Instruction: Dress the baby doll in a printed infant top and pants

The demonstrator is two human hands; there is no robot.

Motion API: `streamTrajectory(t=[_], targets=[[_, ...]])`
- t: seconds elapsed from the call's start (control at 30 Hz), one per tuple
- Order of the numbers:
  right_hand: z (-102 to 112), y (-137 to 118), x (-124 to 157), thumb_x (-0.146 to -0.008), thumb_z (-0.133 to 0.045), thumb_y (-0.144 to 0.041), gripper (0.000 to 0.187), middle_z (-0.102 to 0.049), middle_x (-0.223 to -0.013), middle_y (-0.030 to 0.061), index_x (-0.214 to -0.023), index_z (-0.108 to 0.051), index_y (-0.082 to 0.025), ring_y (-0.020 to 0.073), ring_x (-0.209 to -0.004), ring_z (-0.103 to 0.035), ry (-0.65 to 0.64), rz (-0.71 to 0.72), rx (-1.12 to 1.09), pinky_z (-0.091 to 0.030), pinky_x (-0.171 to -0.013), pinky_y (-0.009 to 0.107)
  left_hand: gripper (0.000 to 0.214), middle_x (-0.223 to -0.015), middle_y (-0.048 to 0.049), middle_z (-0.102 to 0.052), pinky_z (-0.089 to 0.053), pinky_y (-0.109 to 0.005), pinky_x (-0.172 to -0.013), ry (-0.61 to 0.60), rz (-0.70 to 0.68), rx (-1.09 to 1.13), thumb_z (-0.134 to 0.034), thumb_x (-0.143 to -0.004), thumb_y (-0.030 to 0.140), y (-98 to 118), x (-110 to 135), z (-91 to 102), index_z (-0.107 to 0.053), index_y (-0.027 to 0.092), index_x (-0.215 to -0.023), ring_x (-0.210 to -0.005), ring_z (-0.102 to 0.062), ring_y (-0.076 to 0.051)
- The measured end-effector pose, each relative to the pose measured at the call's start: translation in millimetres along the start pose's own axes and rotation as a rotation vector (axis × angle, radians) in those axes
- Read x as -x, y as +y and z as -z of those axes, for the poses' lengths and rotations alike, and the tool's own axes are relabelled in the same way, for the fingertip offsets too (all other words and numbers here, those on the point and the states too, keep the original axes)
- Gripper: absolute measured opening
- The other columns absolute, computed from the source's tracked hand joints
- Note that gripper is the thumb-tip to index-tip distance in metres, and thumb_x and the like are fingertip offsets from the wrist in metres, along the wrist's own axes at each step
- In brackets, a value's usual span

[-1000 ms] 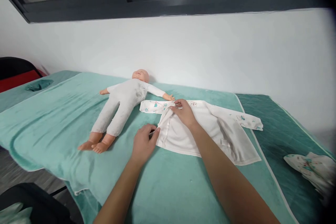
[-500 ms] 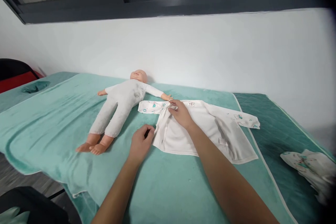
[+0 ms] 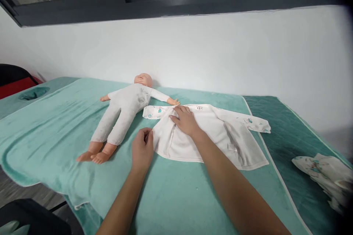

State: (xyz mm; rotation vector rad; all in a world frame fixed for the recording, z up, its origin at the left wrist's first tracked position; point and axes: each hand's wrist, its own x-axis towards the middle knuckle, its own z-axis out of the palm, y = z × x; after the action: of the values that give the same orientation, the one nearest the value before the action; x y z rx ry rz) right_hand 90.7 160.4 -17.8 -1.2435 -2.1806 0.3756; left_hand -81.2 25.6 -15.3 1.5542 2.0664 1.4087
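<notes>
A white baby shirt (image 3: 205, 137) lies spread open on the green blanket, with printed sleeves reaching out to both sides. My left hand (image 3: 142, 147) is closed in a pinch on the edge of the shirt's left front panel, which is drawn outward. Over the upper left part of the shirt, near the shoulder, my right hand (image 3: 186, 119) rests with its fingers stretched out flat. A baby doll (image 3: 122, 106) with a white cloth body lies on its back to the left, one hand close to the shirt's collar.
The green blanket (image 3: 176, 198) covers the table, which stands against a white wall below a dark window frame (image 3: 176, 5). A crumpled printed cloth (image 3: 327, 176) sits at the right. At the far left is a red and black object (image 3: 16, 80), and a dark chair-like shape (image 3: 33, 216) stands at lower left.
My left hand has moved left, pulling the shirt's front panel outward and flatter. My right hand has gone from pinching the cloth near the shoulder to lying flat on it.
</notes>
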Motion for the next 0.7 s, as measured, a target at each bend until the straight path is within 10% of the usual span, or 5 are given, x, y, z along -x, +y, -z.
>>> streamTrajectory(t=[0.37, 0.7], targets=[[5.5, -1.7, 3.5, -0.1, -0.032, -0.047, 0.057, -0.023, -0.162, 0.0097, -0.149, -0.037, -0.017, 0.0231, -0.15, -0.016, -0.141, -0.021, 0.106, -0.015, -0.118, 0.051, 0.017, -0.11, -0.0092, -0.06, -0.047, -0.039, -0.093, 0.165, -0.296, -0.175, -0.045, -0.092, 0.02, -3.8, 2.2, 1.1, -0.057, 0.021, -0.104, -0.109, -0.056, -0.023], [11.1, -18.6, 34.8, -0.098, -0.023, -0.061, 0.075, -0.007, -0.164, 0.0118, -0.155, -0.022, -0.013, 0.0306, -0.152, -0.006, -0.17, -0.073, 0.19, -0.011, -0.118, 0.058, 0.024, -0.072, -0.0022, -0.061, -0.041, -0.032, -0.071, -0.308, -0.529, -0.301, -0.043, -0.096, 0.029, 12.3, 13.9, 4.1, -0.055, 0.022, -0.076, -0.073, -0.054, -0.018]])
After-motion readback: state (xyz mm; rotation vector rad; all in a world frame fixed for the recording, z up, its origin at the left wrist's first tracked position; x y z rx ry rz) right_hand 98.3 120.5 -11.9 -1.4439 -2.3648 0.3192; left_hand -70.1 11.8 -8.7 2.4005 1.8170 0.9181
